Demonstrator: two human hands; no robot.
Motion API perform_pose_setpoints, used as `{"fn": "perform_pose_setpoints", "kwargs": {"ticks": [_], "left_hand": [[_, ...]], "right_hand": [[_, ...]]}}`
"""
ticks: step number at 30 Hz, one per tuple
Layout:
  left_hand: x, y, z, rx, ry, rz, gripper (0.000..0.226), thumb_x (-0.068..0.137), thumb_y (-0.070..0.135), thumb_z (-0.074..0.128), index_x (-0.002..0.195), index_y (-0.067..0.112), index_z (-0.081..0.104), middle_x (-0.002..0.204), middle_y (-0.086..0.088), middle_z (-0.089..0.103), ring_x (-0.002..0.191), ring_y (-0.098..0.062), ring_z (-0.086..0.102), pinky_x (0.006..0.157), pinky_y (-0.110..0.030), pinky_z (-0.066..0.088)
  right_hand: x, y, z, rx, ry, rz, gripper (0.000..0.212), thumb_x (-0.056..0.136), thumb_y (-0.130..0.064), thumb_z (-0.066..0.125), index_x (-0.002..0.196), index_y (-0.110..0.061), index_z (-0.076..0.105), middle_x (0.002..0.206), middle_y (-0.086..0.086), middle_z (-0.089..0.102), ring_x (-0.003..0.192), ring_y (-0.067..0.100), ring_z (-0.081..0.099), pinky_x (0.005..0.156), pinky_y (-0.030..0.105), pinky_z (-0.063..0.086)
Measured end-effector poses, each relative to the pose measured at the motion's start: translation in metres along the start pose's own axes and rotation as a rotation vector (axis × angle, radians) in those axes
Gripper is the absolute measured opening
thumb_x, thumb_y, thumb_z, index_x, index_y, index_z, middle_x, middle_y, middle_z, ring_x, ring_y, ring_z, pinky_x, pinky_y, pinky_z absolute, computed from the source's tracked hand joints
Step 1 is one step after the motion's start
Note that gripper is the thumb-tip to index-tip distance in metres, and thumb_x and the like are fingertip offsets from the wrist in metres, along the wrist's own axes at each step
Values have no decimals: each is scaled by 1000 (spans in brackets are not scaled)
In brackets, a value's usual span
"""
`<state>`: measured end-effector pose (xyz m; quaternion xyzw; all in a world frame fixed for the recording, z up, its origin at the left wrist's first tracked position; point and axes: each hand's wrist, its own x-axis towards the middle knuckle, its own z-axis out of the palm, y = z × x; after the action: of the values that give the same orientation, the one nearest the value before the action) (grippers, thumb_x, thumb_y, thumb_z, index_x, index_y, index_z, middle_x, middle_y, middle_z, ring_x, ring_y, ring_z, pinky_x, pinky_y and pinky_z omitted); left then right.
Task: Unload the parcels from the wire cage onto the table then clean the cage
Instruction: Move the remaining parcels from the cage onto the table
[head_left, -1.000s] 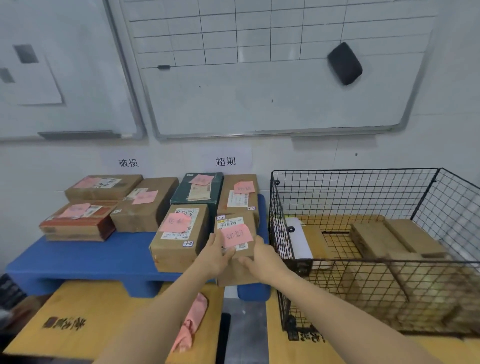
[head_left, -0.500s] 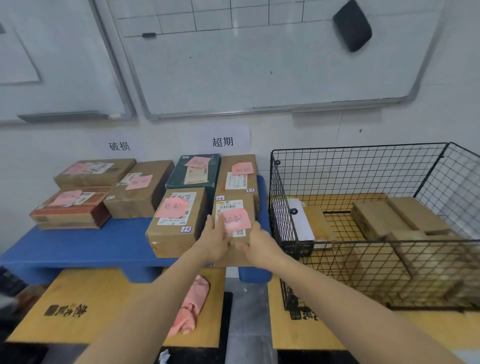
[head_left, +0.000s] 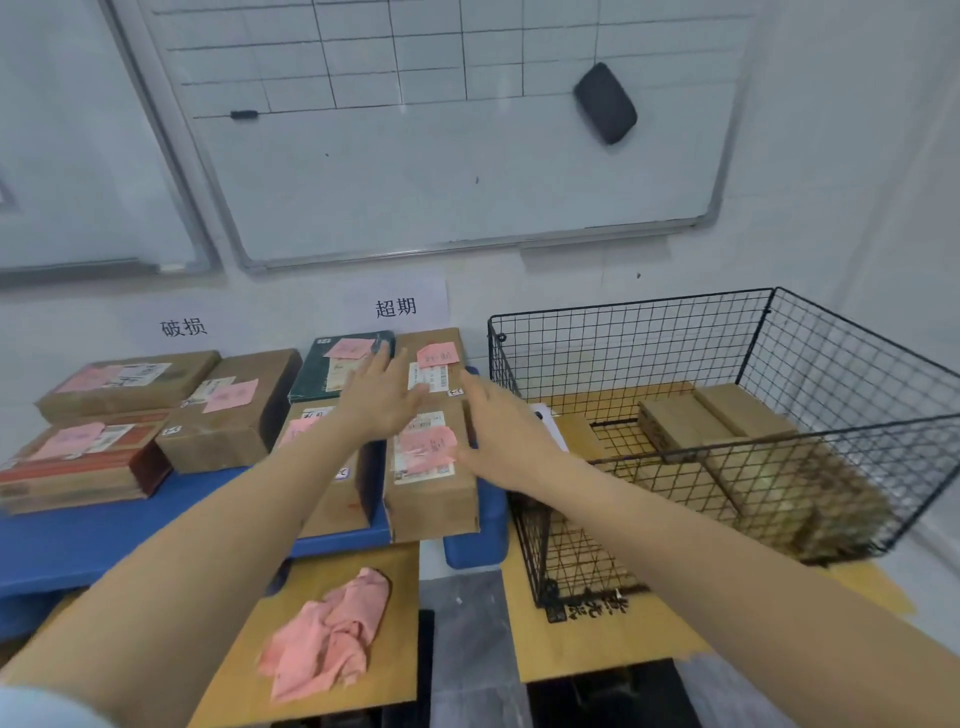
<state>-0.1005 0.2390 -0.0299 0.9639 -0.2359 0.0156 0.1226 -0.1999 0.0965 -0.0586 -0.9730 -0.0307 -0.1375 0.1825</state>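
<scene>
Passing over the pink cloth (head_left: 332, 639), unused nearest. Just let go of the front parcel (head_left: 432, 501), now resting on the blue tabletop (head_left: 104, 525): left hand (head_left: 382, 395) and right hand (head_left: 498, 441) off it, fingers spread, released. Farther right, still to empty: brown parcels (head_left: 675, 421) in the wire cage (head_left: 628, 307), so no wiping yet.

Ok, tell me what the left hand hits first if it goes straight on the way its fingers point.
Probably the dark green parcel in the back row: the left hand is open, reaching over its right edge. If the hand is above the parcels, the wall sign comes first instead; its height is unclear.
</scene>
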Motion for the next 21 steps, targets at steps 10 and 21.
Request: {"fn": "perform_pose_setpoints", "kwargs": {"ticks": [10, 21], "left_hand": [[61, 102, -11, -43, 22, 188, 64, 100, 44, 34, 151, 10, 17, 159, -10, 7, 147, -23, 6, 118, -37, 8], [176, 228, 64, 146, -186, 321, 68, 99, 46, 35, 152, 14, 7, 160, -10, 5, 147, -26, 10, 119, -42, 13]], "right_hand": [[-8, 95, -123, -199, 136, 161, 80, 92, -33, 61, 152, -8, 15, 157, 10, 25, 142, 24, 28, 115, 34, 23], [20, 326, -165, -372, -126, 331, 76, 90, -29, 59, 150, -7, 18, 150, 12, 36, 134, 28, 40, 107, 41, 39]]}}
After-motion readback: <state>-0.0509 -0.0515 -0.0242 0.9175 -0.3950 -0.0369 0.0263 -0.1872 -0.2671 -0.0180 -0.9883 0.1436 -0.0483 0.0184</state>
